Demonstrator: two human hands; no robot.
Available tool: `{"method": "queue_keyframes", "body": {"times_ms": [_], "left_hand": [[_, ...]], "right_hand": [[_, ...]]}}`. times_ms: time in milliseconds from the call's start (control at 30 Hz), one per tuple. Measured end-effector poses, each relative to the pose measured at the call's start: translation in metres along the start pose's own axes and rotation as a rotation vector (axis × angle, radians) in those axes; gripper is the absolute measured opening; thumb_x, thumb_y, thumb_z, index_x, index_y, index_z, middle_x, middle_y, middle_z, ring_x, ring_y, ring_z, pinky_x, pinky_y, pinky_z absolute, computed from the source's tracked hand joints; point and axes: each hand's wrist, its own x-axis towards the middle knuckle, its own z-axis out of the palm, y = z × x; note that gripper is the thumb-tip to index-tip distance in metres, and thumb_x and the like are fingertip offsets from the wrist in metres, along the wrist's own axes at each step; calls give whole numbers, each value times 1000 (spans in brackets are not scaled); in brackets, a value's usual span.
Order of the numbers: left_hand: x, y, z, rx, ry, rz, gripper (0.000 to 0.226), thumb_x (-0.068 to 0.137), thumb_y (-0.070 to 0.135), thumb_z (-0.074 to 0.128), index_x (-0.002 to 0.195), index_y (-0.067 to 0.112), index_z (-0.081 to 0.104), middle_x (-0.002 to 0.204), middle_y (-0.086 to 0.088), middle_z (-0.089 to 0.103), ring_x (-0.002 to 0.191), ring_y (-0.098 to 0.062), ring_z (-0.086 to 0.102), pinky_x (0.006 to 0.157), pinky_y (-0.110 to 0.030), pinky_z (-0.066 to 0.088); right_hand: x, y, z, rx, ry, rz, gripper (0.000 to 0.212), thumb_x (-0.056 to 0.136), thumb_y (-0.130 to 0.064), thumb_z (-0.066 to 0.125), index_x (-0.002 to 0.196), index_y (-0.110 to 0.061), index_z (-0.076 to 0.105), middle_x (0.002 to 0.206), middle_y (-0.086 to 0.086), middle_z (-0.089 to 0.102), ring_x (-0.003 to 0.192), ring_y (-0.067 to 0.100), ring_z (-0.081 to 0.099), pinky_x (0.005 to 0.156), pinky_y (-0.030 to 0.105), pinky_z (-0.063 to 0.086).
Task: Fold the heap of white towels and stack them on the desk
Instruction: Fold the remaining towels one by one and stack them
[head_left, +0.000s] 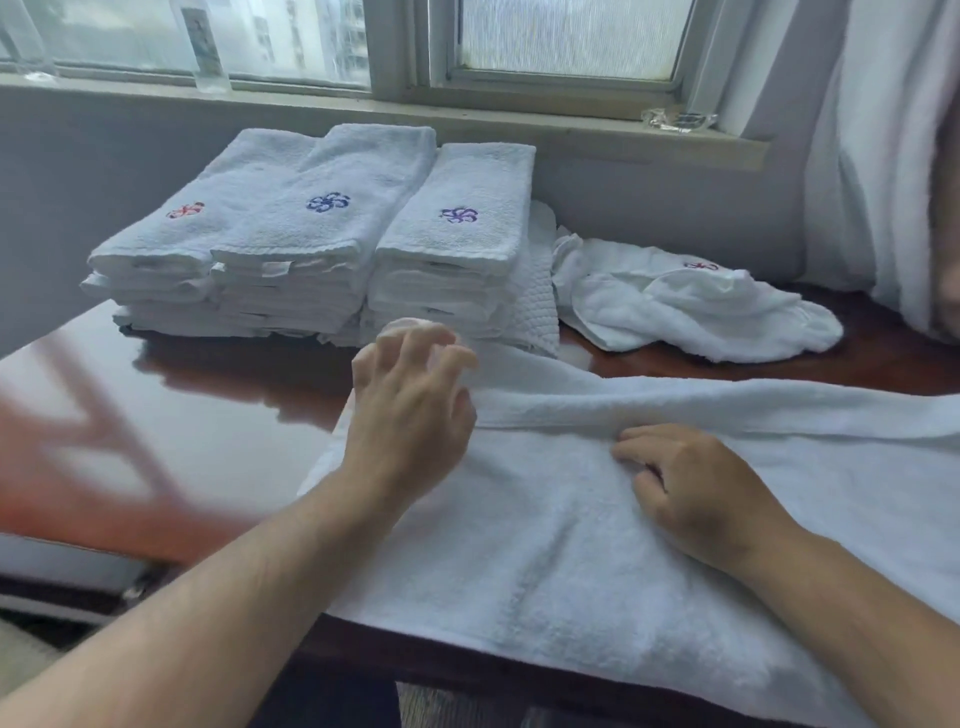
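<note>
- Window wall, pale curtain on the right, and a glossy dark red-brown wooden desk (208, 395) pushed up under the sill. That's the whole workspace.
- Biggest thing on it is the large white terry towel (545, 545), spread across the near edge and hanging a little over the front. A long raised ridge runs across it side to side, so I'd say it's only partway through its first fold.
- At the back of the desk are the stacks of folded white towels with embroidered flowers (311, 234), three piles side by side and each several towels deep. Most of the job looks done to me.
- A white waffle-weave cloth (535, 291) is tucked against the right side of those piles.
- Just right of that lies a crumpled white towel with a red flower (701, 306), not folded yet. It seems to be all that's left of the heap, though I can't tell if it's one towel or two bunched together.
- The right hand (696, 493) rests on the spread towel with its fingers curled in, pinching the ridge.
- The left hand (410, 410) is over the towel's left end, fingers spread and loosely bent, holding nothing as far as I can see. It's blurry, so I can't tell whether it touches the cloth.
- My guess for what's left: finish this fold, stack it, then do the crumpled one.
</note>
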Motion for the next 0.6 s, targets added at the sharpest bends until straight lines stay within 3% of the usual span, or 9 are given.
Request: {"method": "queue_keyframes", "body": {"times_ms": [67, 133, 200, 300, 400, 467, 533, 600], "left_hand": [[-8, 0, 1, -13, 15, 248, 24, 80, 19, 74, 103, 24, 72, 119, -1, 61, 115, -27, 48, 93, -42, 33], [-13, -6, 0, -41, -101, 444, 21, 84, 25, 73, 105, 27, 72, 122, 2, 62, 115, -26, 53, 95, -43, 38], [-17, -14, -2, 19, -232, 493, 22, 89, 33, 69, 111, 31, 72, 132, 5, 61, 123, -24, 53, 102, -44, 39], [-19, -24, -8, 265, -266, 216, 30, 89, 41, 56, 113, 30, 70, 134, 1, 60, 127, -29, 50, 105, -47, 32], [-19, -40, -14, 373, -319, -131, 35, 92, 45, 52, 113, 19, 64, 119, -6, 57, 109, -33, 52, 91, -46, 42], [-18, -50, -15, 165, -323, -288, 30, 95, 37, 56, 116, 16, 64, 118, -8, 55, 104, -34, 54, 89, -45, 47], [-15, -59, -17, -75, -248, -414, 22, 97, 28, 59, 115, 18, 68, 117, -4, 54, 106, -28, 55, 92, -38, 46], [-7, -65, -20, -168, -146, -483, 15, 96, 24, 63, 107, 21, 72, 113, 1, 53, 102, -23, 56, 89, -34, 45]], "right_hand": [[3, -1, 3, 10, -31, -27, 34, 87, -5, 55, 110, -18, 76, 119, -9, 70, 116, 15, 60, 97, 28, 47], [10, -8, 4, 40, -79, -71, 34, 89, -9, 51, 113, -21, 72, 114, -12, 67, 113, 15, 59, 95, 33, 48], [17, -15, 11, -1, -148, -105, 40, 97, -22, 48, 135, -24, 61, 133, -9, 58, 127, 15, 49, 105, 32, 38], [23, -23, 24, -127, -226, -165, 53, 104, -43, 35, 156, -29, 33, 155, -6, 37, 141, 15, 30, 116, 34, 21], [28, -26, 30, -140, -224, -178, 58, 103, -50, 29, 158, -31, 25, 155, -10, 35, 141, 12, 28, 116, 33, 18], [30, -26, 30, -142, -216, -188, 59, 102, -51, 28, 158, -32, 25, 154, -11, 35, 140, 11, 28, 115, 32, 18], [29, -25, 30, -149, -214, -224, 58, 103, -51, 28, 158, -34, 24, 155, -13, 34, 140, 9, 27, 116, 33, 17], [27, -24, 30, -145, -221, -266, 56, 103, -49, 28, 158, -36, 23, 160, -15, 28, 143, 7, 22, 117, 30, 12]]}}
